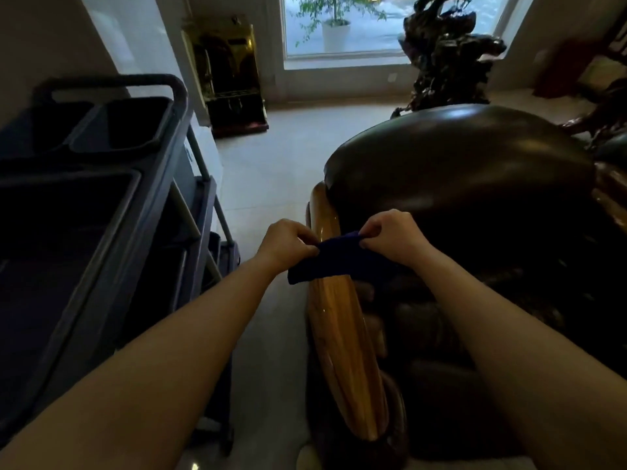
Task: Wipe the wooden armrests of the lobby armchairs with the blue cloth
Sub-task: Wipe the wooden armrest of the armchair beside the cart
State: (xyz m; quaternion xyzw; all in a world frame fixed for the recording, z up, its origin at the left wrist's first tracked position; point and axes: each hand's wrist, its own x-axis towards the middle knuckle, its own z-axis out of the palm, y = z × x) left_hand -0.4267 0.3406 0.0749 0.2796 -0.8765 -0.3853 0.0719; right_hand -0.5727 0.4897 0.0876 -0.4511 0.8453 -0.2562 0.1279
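Note:
A glossy wooden armrest (342, 337) runs from the bottom centre up toward the dark leather armchair back (458, 171). A dark blue cloth (334, 261) is stretched across the armrest about a third of the way down from its far end. My left hand (286, 242) pinches the cloth's left end, left of the armrest. My right hand (390, 237) pinches its right end, over the seat side. Both fists are closed on the cloth. The part of the armrest under the cloth is hidden.
A dark grey cleaning cart (84, 205) with bins stands close on the left. Pale tiled floor (271, 171) lies between cart and chair. Farther off are a gold stand (230, 72), a dark root sculpture (448, 52) and a window with a potted plant (336, 25).

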